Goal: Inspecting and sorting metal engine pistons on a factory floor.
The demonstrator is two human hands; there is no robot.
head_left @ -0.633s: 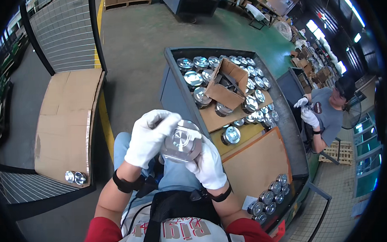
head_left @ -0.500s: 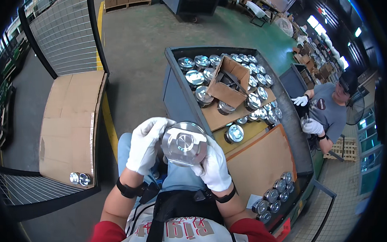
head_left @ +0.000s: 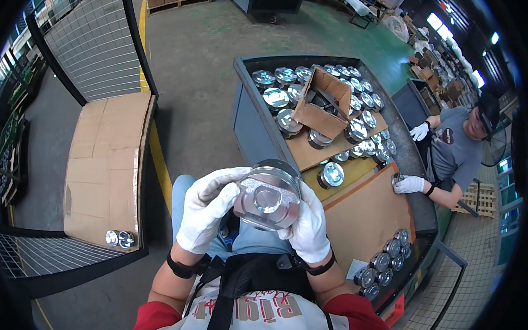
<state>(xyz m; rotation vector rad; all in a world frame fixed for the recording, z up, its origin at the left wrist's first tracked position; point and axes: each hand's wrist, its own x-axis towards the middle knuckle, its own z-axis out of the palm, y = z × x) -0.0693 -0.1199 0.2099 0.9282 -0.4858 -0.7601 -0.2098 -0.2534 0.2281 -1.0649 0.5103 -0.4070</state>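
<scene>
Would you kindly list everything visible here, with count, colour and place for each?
Held piston: one, shiny silver, between both hands at centre.
Pistons in bin: many, silver, upper half of the bin.
Pistons at near end: several, silver, lower right.
Metal bin: one, grey-blue, right of centre.
Cardboard box: one, brown, open, among the pistons.
Cardboard sheet: one, brown, on the left platform.
Two metal parts: silver, on that sheet's near edge.
Co-worker: one, grey shirt, white gloves, far right.
Left hand: white glove, on the piston.
Right hand: white glove, on the piston.
</scene>
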